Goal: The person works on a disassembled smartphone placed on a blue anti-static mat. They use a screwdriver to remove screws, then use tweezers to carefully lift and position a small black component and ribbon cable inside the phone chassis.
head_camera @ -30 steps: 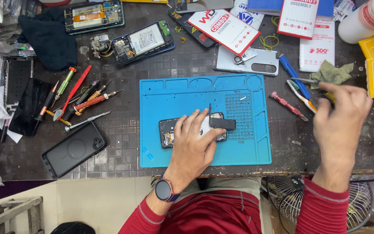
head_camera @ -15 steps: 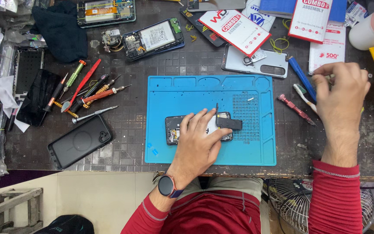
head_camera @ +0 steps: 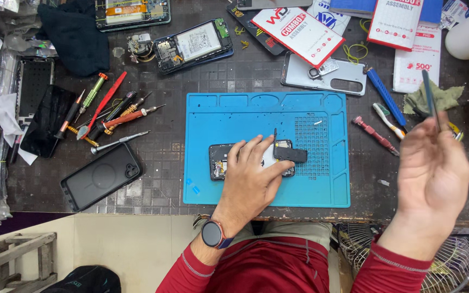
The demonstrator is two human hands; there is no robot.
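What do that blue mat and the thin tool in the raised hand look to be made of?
The blue mat looks like soft matte rubber or silicone: moulded trays and a grid of studs, no shine. The thin dark tool in the right hand may be metal or plastic; it is blurred, so I cannot tell.

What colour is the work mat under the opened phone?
Light blue. The work mat shows plainly in the head view, with the left hand pressing the opened phone onto it.
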